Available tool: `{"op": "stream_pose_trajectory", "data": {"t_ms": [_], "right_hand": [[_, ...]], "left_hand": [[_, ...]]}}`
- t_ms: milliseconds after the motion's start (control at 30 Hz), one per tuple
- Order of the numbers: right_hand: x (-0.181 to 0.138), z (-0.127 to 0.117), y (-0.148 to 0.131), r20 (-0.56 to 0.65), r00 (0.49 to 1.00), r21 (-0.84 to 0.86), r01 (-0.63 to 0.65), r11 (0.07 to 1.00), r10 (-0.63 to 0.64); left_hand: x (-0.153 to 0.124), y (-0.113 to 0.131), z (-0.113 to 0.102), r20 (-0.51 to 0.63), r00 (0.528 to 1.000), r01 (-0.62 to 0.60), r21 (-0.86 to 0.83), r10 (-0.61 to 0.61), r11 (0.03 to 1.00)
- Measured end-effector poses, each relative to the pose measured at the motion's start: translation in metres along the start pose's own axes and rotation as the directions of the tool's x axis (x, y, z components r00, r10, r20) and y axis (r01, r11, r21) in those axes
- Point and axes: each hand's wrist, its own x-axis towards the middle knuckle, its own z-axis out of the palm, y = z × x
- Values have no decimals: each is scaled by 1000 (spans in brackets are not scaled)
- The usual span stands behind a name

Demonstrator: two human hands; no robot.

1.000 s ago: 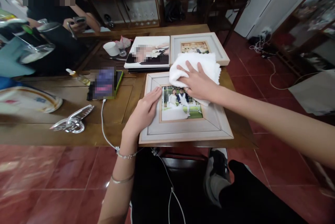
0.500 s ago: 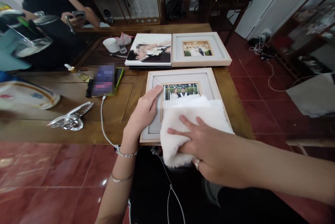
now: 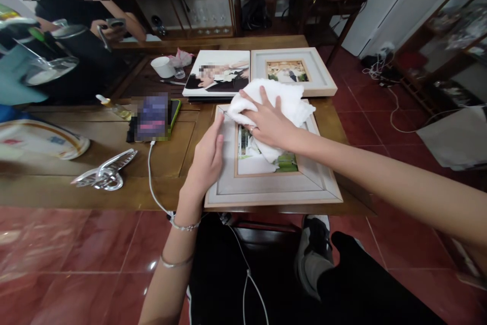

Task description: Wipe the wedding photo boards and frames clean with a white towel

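While cloth (image 3: 292,104) lies under the splayed right hand (image 3: 269,124), the outstretched left hand (image 3: 207,157) touches the frame (image 3: 262,184).

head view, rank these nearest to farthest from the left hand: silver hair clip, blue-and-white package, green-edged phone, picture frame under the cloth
From the left hand:
1. picture frame: right at the hand, on its right
2. green-edged phone: left, farther back
3. silver hair clip: farther left
4. blue-and-white package: far left edge
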Motion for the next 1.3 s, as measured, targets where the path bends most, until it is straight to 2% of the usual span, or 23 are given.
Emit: {"op": "stream_pose_trajectory", "data": {"t_ms": [133,200,300,367,400,467,533,600,667,767,867,933,1000,1067,1100,1133,1200,1300], "right_hand": [[-2,4,-20,145,975,-13,173,985,-169],[-18,-1,-30,231,928,49,287,957,-290],[-53,-17,-38,333,824,226,402,887,-458],[-78,-35,-39,376,778,320,401,858,-504],[-90,-44,-38,395,770,353,376,857,-500],[-110,-62,-32,435,787,372,287,883,-438],[-127,-74,-21,453,835,314,179,932,-313],[-140,-76,-8,431,887,196,84,977,-163],[-150,-68,5,385,921,108,29,994,-69],[-159,-50,16,305,950,104,34,994,-64],[-162,-40,16,279,957,119,53,992,-85],[-162,-40,14,302,950,117,50,992,-83],[-162,-40,11,310,947,118,43,992,-79],[-161,-40,9,292,953,126,43,991,-79],[-160,-39,8,280,956,130,48,990,-83],[-160,-38,7,269,959,132,54,990,-88],[-157,-37,6,253,963,124,61,990,-91],[-154,-40,8,236,969,114,44,992,-70]], "left_hand": [[-1,-3,0,-93,995,32,-47,-37,998],[0,-2,0,-108,992,63,-41,-67,997],[0,0,-1,-110,989,95,-22,-97,995],[-1,0,-1,-116,988,96,-17,-97,995],[-1,-1,0,-119,988,99,-18,-101,995],[-3,-3,1,-118,986,117,-30,-120,993],[-4,-5,2,-111,983,140,-37,-143,989],[-6,-6,3,-112,982,150,-29,-152,988],[-6,-6,3,-119,982,148,-14,-148,989],[-6,-6,4,-132,976,171,-30,-174,985],[-5,-8,4,-145,957,234,-129,-252,963],[-4,-7,1,-148,923,311,-256,-354,916],[-6,-3,-5,-60,860,440,-416,-506,796],[-12,5,-12,177,761,609,-527,-624,593],[-16,9,-15,312,703,685,-536,-639,492],[-21,14,-18,400,652,738,-531,-644,417],[-30,22,-20,423,603,764,-552,-676,336],[-41,29,-24,345,577,738,-610,-741,291]]}}
